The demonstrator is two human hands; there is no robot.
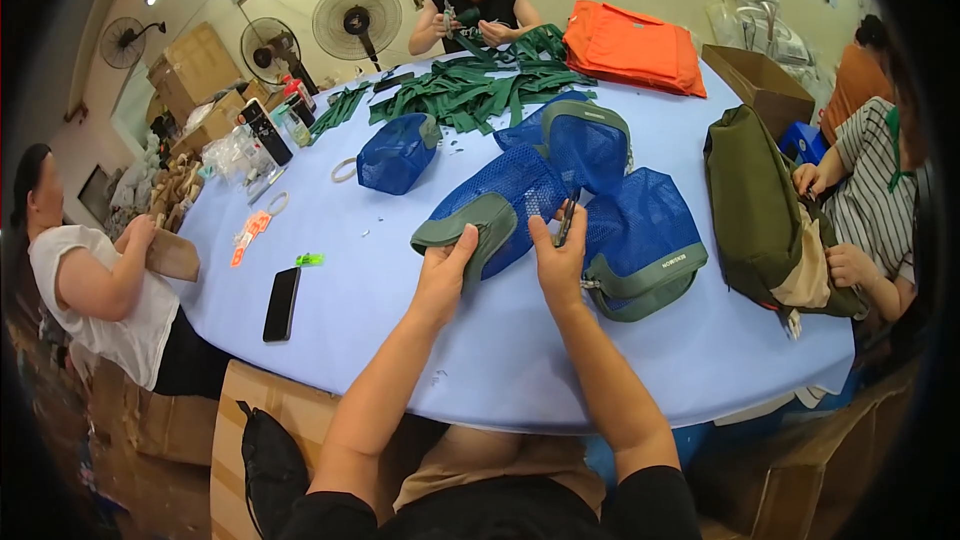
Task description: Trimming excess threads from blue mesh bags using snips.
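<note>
My left hand [446, 278] grips the grey-green trimmed edge of a blue mesh bag [512, 190], which is raised and tilted above the table. Close to the bag's right side, my right hand [561, 262] is closed around small dark thread snips [567, 220]; their blade tips are too small to make out. Just beyond my right hand lies a second blue mesh bag [650, 225] with a grey-green band and a zip pull. Another mesh bag [590, 145] rests behind the held one, partly covered by it. A smaller mesh bag [398, 155] sits farther left.
Green fabric strips [470, 95] are heaped at the far side, before a seated person. An orange folded bag [635, 50] lies far right. At right, another person handles an olive bag [745, 210]. A black phone [281, 305] and a tape roll [278, 203] lie left.
</note>
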